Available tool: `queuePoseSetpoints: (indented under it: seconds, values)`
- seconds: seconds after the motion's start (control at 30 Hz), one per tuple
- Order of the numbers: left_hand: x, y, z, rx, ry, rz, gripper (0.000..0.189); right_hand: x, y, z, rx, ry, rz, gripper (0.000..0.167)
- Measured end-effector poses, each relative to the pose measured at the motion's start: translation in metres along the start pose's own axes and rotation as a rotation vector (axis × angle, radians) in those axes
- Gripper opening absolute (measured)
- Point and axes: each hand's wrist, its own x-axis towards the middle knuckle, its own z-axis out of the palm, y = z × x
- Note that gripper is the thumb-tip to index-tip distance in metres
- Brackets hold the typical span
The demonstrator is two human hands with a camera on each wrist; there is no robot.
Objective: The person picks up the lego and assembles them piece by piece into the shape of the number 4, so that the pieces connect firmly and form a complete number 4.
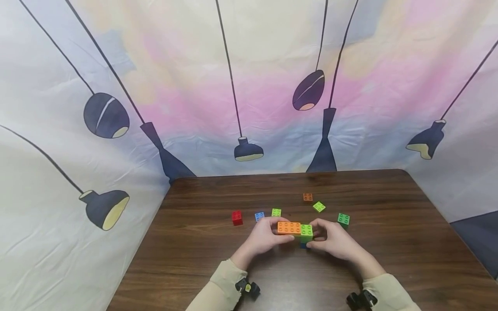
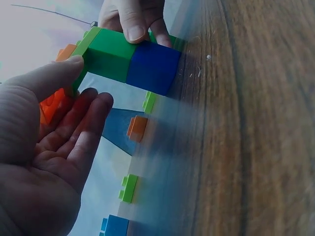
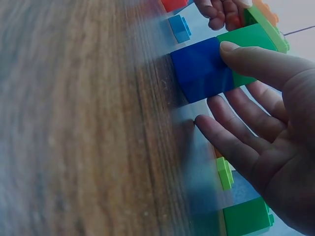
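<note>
One long orange plastic block (image 1: pixel 288 227) is pointing left from the green-and-blue plastic stack (image 1: pixel 307 235); the left hand (image 1: pixel 265 236) is pinching the block, and the right hand (image 1: pixel 336 239) is pinching the stack.

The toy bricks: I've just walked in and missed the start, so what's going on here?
A person's left grip holds a joined brick stack at the end with the orange brick; the right grip holds the other side, its thumb near the seam between the blue brick and the green brick above it. Loose on the table lie a red brick, a light blue brick, a separate green brick, a small orange brick and two lime green bricks.
</note>
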Motion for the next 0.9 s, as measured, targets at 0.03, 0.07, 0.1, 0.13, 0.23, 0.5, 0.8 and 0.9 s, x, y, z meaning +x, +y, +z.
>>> queuePoseSetpoints:
  seconds: [0.03,0.07,0.1,0.13,0.23,0.5,0.8,0.9]
  values:
    - [0.0,0.0,-0.001,-0.002,-0.006,-0.001,0.038,0.0,0.0,0.0,-0.004,0.0,0.002,0.039]
    - [0.0,0.0,-0.002,-0.003,-0.015,-0.002,0.038,0.0,0.0,0.0,-0.007,0.0,0.001,0.039]
    - [0.0,0.0,-0.004,-0.002,-0.027,-0.001,0.04,0.0,0.0,0.001,-0.01,0.0,0.001,0.038]
    - [0.0,-0.001,-0.005,-0.003,-0.045,0.002,0.042,0.0,0.0,0.001,-0.013,0.002,0.001,0.038]
    - [-0.002,-0.001,-0.014,0.02,-0.1,0.013,0.05,0.0,0.0,0.001,-0.018,0.004,-0.003,0.038]
    - [-0.013,-0.008,-0.053,0.023,-0.116,0.048,0.048,-0.001,0.001,0.001,-0.025,0.014,-0.007,0.037]
    - [-0.024,-0.016,-0.073,0.189,0.125,0.06,0.036,-0.002,0.0,0.0,-0.054,-0.001,-0.013,0.037]
    - [-0.022,-0.019,-0.069,0.281,0.18,0.07,0.034,-0.001,-0.002,0.0,-0.052,-0.009,-0.014,0.037]
